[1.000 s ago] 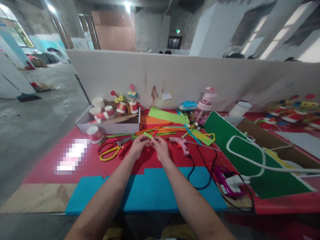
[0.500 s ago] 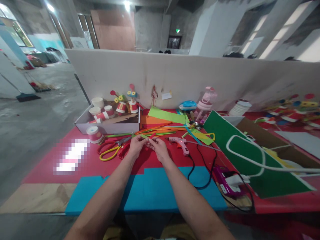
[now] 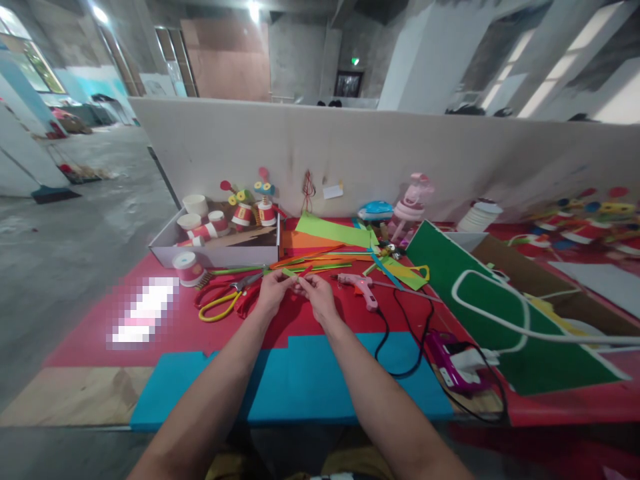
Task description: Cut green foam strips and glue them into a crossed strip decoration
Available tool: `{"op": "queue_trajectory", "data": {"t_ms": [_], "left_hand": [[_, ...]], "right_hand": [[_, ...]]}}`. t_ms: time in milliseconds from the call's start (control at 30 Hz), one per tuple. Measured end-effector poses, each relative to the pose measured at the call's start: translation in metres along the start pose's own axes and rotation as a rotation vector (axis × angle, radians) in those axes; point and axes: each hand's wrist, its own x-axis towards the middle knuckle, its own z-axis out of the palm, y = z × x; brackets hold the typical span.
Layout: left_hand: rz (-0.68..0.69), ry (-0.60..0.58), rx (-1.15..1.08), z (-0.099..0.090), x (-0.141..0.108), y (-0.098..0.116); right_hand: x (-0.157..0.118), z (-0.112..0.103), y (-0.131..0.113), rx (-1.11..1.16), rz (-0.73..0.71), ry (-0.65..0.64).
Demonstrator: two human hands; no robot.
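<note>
My left hand (image 3: 273, 292) and my right hand (image 3: 319, 297) meet fingertip to fingertip over the red tabletop, both pinched closed. A short green paper strip (image 3: 289, 273) shows at the fingers of my left hand. A narrow red strip (image 3: 307, 271) juts out past the fingertips of my right hand; the fingers hide where the two strips meet. Left of my left hand lie scissors with yellow handles (image 3: 219, 308) and a red-handled tool (image 3: 210, 293). To the right of my right hand rests a pink glue gun (image 3: 361, 289) with a glue stick in its back.
Behind are paper strips (image 3: 320, 256), green sheets (image 3: 335, 231) and a box (image 3: 220, 255) of paper cups and cup figures. A cup-shaped roll (image 3: 189, 268) stands at left. Blue sheets (image 3: 345, 380) line the front edge. A purple power strip (image 3: 457, 373), cables and a green board (image 3: 480, 320) occupy the right.
Both hands stay in almost the same place, fingers still pinched together. Only a very slight shift of the fingers and strips shows.
</note>
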Motion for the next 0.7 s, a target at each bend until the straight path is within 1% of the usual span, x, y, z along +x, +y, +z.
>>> {"op": "queue_trajectory", "data": {"t_ms": [133, 233, 367, 533, 633, 700], "left_hand": [[0.006, 0.027, 0.046, -0.0015, 0.0015, -0.0016], [0.002, 0.018, 0.074, -0.0022, 0.0022, -0.0033], [0.001, 0.026, 0.065, -0.0013, 0.0012, -0.0035], [-0.023, -0.015, 0.025, -0.0007, 0.0004, -0.0024], [-0.002, 0.002, 0.025, -0.0019, 0.0016, -0.0038], [-0.013, 0.004, 0.019, -0.0027, 0.0025, -0.0053]], "right_hand": [[0.0009, -0.0016, 0.0005, -0.003, 0.008, -0.040], [0.0011, -0.0026, 0.0010, -0.018, -0.007, -0.063], [0.0008, -0.0027, -0.0001, -0.029, -0.021, -0.035], [-0.0003, -0.0016, -0.0022, -0.019, -0.011, -0.039], [-0.0013, -0.0009, -0.0032, 0.033, 0.023, -0.026], [-0.0015, -0.0006, -0.0038, 0.081, 0.041, 0.002]]}}
